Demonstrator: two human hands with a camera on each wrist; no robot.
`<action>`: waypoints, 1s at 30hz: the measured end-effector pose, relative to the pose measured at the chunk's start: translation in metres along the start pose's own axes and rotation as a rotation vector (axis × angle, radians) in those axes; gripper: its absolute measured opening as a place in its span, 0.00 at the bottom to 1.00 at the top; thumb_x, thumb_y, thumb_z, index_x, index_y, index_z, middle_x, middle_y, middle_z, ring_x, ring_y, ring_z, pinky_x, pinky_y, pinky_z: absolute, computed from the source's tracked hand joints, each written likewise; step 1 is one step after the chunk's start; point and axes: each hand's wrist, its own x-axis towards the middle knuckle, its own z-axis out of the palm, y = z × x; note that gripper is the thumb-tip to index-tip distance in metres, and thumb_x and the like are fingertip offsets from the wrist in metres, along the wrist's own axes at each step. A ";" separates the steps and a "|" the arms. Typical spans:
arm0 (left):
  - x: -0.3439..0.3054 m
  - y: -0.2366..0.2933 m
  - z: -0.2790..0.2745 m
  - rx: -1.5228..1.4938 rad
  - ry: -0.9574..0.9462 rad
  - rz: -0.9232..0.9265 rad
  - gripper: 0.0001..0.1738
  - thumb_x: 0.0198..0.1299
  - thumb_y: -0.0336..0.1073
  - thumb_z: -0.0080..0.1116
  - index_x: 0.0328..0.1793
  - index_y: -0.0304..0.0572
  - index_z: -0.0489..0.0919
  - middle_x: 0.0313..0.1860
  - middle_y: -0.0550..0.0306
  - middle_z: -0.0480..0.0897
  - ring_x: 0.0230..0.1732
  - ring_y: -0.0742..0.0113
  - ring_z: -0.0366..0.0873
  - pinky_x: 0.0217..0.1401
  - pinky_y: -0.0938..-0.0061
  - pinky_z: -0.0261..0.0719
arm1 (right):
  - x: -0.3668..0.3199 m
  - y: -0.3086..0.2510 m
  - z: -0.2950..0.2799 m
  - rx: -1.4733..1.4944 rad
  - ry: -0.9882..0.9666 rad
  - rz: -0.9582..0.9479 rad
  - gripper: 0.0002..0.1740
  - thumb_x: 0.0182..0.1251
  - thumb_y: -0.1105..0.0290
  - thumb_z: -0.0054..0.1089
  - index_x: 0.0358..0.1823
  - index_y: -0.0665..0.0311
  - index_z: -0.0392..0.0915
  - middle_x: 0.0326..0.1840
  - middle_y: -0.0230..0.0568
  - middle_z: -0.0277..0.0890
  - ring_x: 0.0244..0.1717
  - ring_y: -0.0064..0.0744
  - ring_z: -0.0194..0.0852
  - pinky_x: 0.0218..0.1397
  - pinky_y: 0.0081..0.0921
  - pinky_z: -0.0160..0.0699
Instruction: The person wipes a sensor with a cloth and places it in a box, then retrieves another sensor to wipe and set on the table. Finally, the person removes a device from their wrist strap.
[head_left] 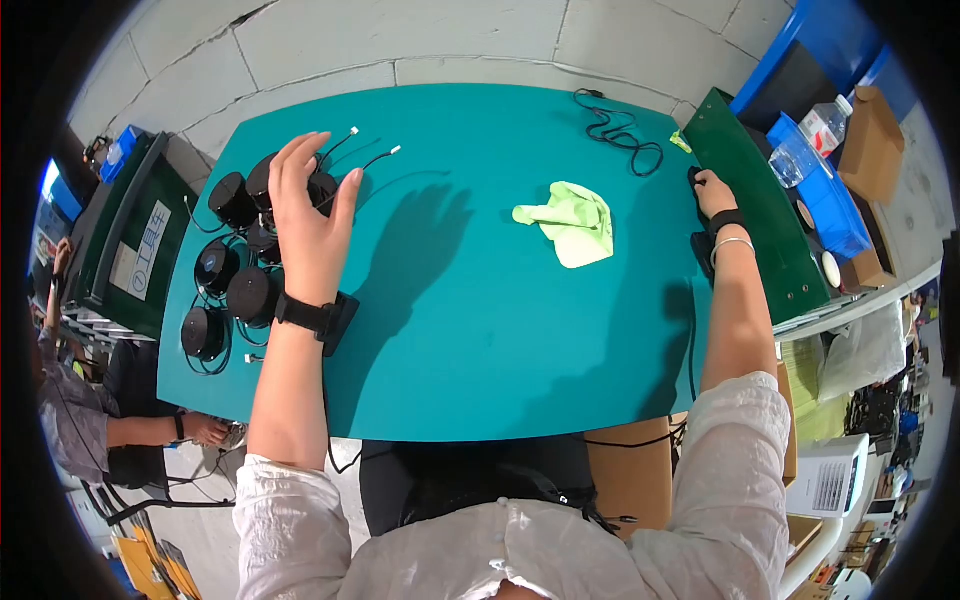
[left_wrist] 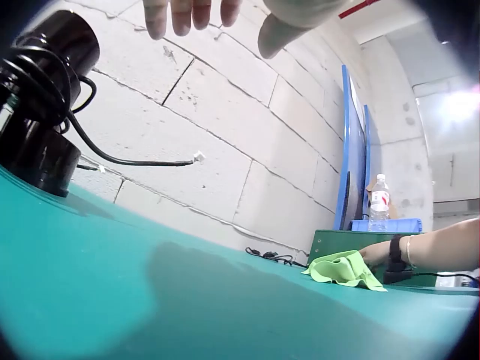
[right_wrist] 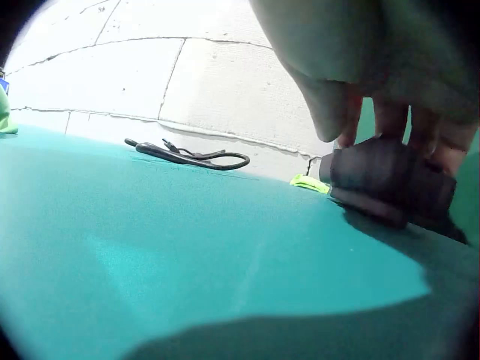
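My left hand (head_left: 309, 225) is raised over the left side of the teal table, fingers extended and thumb apart, with nothing in it. Below and beside it stand several black cylindrical devices (head_left: 252, 297) with thin cables wound round them, some ending in white connectors (head_left: 396, 150). In the left wrist view, two of these cylinders (left_wrist: 49, 157) are stacked. At the table's right edge my right hand (head_left: 716, 196) grips a dark blocky object (right_wrist: 390, 180), low over the tabletop. Its exact kind cannot be told.
A crumpled light-green cloth (head_left: 580, 228) lies right of centre. Behind it are a coiled black cable (head_left: 625, 135) and a small yellow-green scrap (head_left: 681, 142). A dark green cabinet (head_left: 750, 200) borders the right side, with a blue bin (head_left: 840, 215) and bottle beyond. Another person's hand (head_left: 205, 429) shows lower left.
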 end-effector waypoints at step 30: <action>-0.023 0.018 0.016 -0.473 -1.124 0.091 0.11 0.57 0.37 0.65 0.43 0.39 0.80 0.38 0.55 0.80 0.38 0.62 0.78 0.41 0.70 0.77 | -0.212 -0.249 -0.026 0.865 -0.483 -0.615 0.17 0.69 0.72 0.55 0.58 0.58 0.75 0.35 0.32 0.73 0.25 0.22 0.64 0.33 0.20 0.71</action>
